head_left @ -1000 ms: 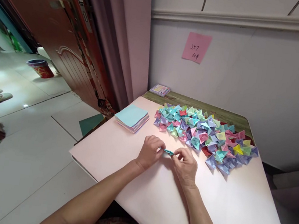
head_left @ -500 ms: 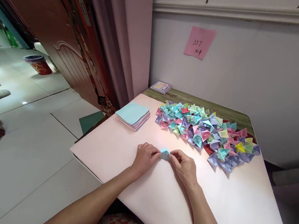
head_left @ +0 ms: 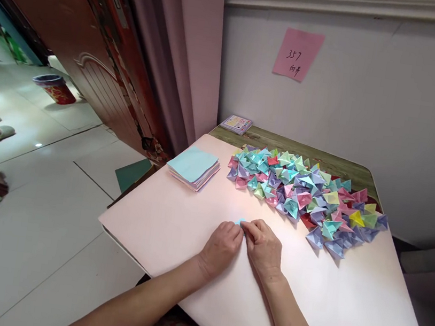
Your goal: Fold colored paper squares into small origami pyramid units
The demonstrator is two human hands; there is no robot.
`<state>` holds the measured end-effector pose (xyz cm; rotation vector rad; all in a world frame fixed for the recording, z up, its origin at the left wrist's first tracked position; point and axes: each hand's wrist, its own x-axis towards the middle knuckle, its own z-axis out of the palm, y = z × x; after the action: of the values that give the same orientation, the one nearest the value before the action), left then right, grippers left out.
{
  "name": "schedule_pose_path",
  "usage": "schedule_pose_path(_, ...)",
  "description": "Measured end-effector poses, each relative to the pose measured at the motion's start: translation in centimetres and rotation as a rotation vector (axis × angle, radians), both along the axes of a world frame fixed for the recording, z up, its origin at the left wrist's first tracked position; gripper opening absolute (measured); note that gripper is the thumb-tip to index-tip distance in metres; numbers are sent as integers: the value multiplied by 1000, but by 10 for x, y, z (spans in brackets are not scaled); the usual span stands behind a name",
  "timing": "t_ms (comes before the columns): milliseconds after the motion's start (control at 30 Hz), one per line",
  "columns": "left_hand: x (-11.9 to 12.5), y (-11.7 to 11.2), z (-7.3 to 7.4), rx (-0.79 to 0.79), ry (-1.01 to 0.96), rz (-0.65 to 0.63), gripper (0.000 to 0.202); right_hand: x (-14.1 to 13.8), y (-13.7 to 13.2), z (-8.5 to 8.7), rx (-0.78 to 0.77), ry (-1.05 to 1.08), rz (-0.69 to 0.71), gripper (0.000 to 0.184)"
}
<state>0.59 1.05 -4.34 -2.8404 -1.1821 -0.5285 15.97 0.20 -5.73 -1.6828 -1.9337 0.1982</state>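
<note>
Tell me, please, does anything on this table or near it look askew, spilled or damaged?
Nothing looks spilled. The pink note on the wall hangs slightly askew against the moulding above it, and the paper stack on the table has somewhat uneven edges.

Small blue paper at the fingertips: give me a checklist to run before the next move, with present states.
1. Right hand on the blue paper: ok, fingers at its edge.
2. Left hand gripping it: cannot tell, fingertips hidden.
3. Folds open to inspection: not ok, the hands cover most of the paper.
4. Stack of square sheets apart from both hands: ok.
5. Pile of folded paper pieces apart from the right hand: ok, a gap shows.
</note>
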Motion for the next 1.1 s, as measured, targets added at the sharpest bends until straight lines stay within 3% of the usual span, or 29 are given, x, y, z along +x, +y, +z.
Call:
schedule_pose_path(200, 0, -19, 6, -14, 144, 3, 40, -10, -4, 4, -31, -144, -25, 29)
schedule_pose_path(400, -6, -21, 3, -28, 130, -37, 47, -20, -3, 11, -115, -229, -90, 44)
schedule_pose_path(633, -6, -21, -1, -13, 6, -7, 40, -15, -2, 25, -263, 73, -220, 21)
schedule_pose_path(867, -11, -23, 3, -51, -153, -44, 30, -17, 20, 51, -506, -49, -314, 20)
schedule_pose_path(1100, -17, -24, 3, -91, -234, -56, 24, -8, 23, 46, -569, 147, -253, 22)
